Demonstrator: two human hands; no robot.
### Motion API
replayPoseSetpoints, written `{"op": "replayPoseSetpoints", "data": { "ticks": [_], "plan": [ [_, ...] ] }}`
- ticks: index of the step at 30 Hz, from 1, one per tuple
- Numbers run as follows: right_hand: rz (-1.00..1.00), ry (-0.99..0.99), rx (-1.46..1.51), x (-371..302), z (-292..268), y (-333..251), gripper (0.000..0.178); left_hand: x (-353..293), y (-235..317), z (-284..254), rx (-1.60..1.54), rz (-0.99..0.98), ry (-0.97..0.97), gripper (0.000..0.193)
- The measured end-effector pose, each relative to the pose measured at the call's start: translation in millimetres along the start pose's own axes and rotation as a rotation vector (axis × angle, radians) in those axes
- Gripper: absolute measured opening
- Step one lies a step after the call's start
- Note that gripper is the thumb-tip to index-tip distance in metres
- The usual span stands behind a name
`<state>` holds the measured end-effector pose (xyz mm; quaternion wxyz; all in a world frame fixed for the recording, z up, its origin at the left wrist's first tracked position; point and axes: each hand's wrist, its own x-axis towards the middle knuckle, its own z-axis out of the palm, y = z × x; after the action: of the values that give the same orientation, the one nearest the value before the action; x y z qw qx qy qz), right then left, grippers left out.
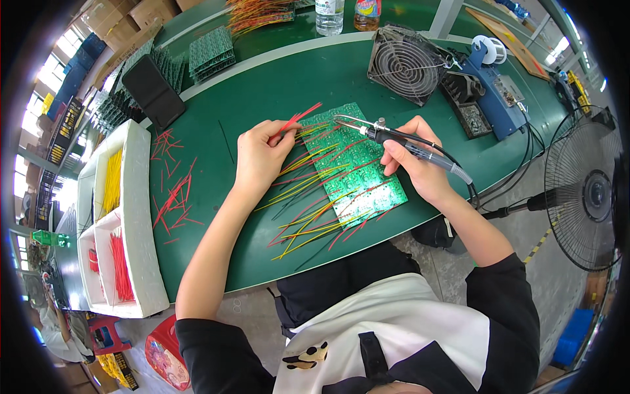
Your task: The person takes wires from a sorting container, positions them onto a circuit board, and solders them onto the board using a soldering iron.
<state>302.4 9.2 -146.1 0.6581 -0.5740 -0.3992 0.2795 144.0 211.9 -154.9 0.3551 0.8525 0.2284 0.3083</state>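
A green circuit board panel (388,189) lies tilted on the green table, with red and yellow wires (308,172) sticking out past its left side. At the board's upper left corner, my left hand (259,157) is closed on a few red wires (306,113), their ends poking up beyond the fingers. My right hand (423,167) grips a soldering iron (426,152) with a thin metal feed tube along it. The iron's tip reaches over the upper part of the board, near the left hand; whether it touches is too small to tell.
A white foam box (146,217) of red and yellow wires stands left, beside loose red wires (174,200). A black phone-like slab (152,90) leans behind. A square fan (407,64) and blue soldering station (492,98) are at the back right. A standing fan (594,190) is right.
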Motion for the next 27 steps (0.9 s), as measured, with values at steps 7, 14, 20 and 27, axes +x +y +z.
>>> {"op": "replayPoseSetpoints", "data": {
  "ticks": [7, 14, 20, 27],
  "plan": [
    [0.0, -0.017, -0.006, 0.6, -1.0, 2.0, 0.019, -1.2, -0.2, -0.3, -0.001, -0.009, 0.001, 0.013],
    [0.029, -0.018, 0.033, 1.0, -1.7, 2.4, 0.02, -1.2, 1.8, -0.7, 0.012, -0.029, 0.01, 0.014],
    [0.014, 0.011, 0.074, -0.1, -2.1, 1.4, 0.02, -1.9, 1.9, -0.6, 0.012, -0.025, 0.016, 0.015],
    [-0.081, 0.16, 0.051, -1.2, -4.9, -0.7, 0.019, -1.5, 2.6, -0.5, 0.004, -0.008, 0.017, 0.015]
  ]
}}
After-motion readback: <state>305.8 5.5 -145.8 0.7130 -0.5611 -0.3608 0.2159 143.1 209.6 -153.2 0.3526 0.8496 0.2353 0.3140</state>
